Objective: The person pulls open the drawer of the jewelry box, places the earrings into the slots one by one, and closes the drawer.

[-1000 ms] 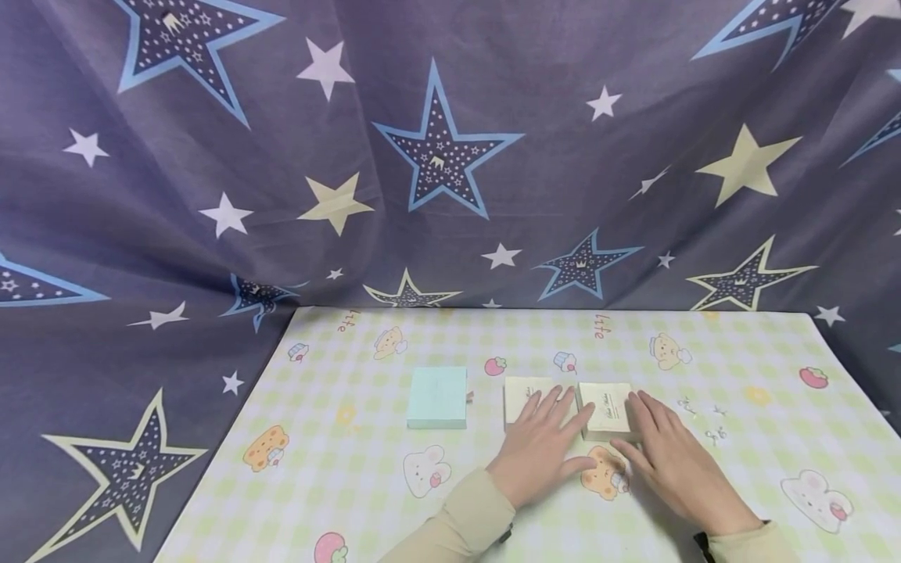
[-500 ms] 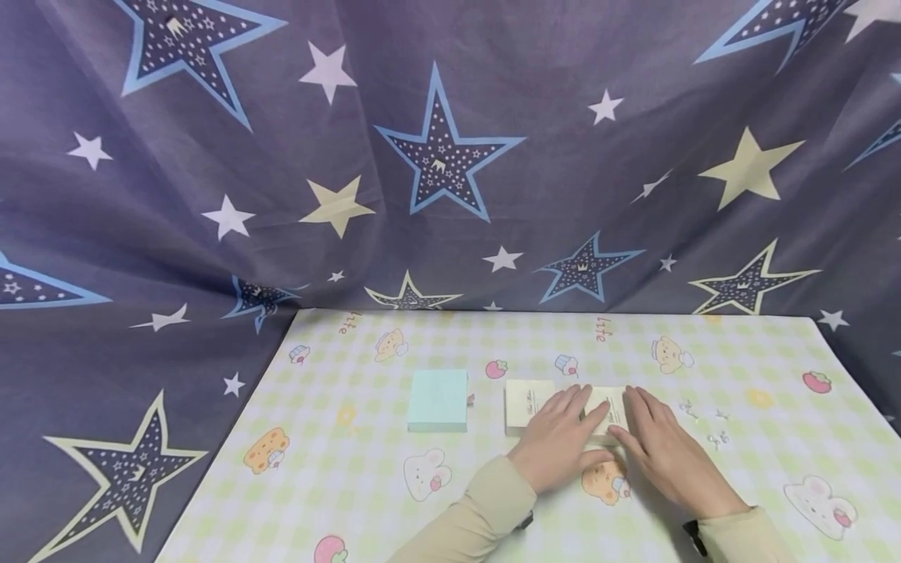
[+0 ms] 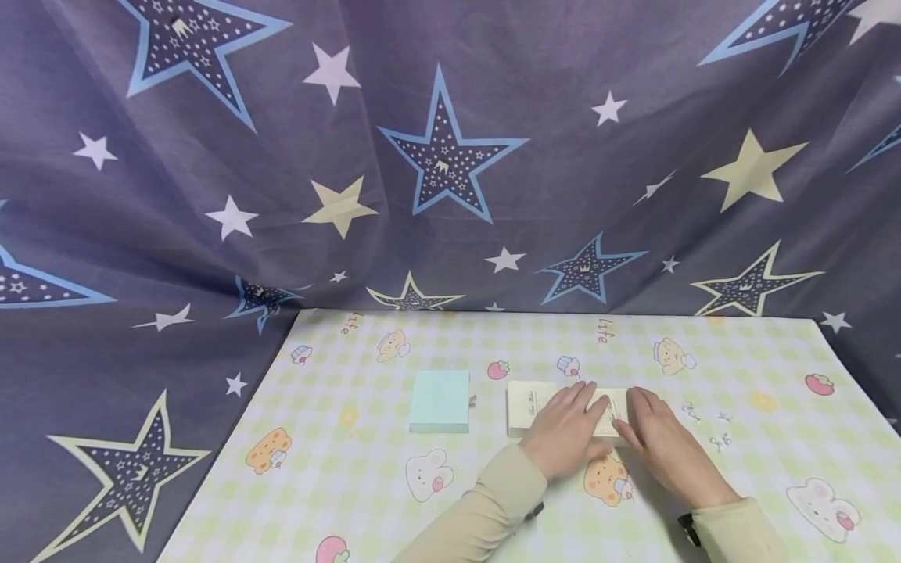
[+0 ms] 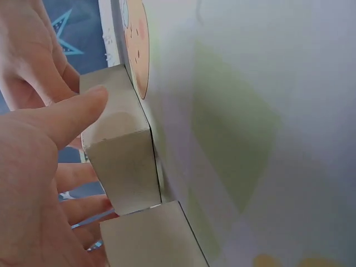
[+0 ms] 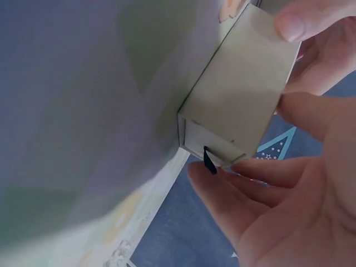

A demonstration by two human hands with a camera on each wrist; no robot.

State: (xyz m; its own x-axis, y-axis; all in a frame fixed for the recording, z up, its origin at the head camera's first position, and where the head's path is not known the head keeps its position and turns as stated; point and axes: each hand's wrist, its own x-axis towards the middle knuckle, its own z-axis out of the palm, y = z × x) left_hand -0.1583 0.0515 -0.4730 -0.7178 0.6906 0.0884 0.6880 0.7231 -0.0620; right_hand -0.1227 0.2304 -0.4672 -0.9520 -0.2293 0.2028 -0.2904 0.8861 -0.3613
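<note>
A small cream box [image 3: 614, 400] with dark lettering lies on the table between my two hands. My left hand [image 3: 566, 430] holds it from the left, fingers across its top; in the left wrist view its thumb [image 4: 83, 111] lies on the near side. At the opposite end, my right hand [image 3: 665, 446] grips the corner. The right wrist view shows a drawer-like end with a dark ribbon tab [image 5: 209, 161], right by a fingertip. A second cream box [image 3: 528, 403] stands just left of the first, partly covered by my left hand.
A pale turquoise box [image 3: 439, 400] with a small ribbon on its right side sits farther left. Several small silvery pieces [image 3: 721, 442] lie right of my right hand. The checked tabletop [image 3: 366, 500] meets a star-patterned curtain [image 3: 493, 180] at the back.
My left hand has slid right, off the second cream box and onto the lettered one by my right hand. The second box's top now shows more. My right hand stays nearly in place.
</note>
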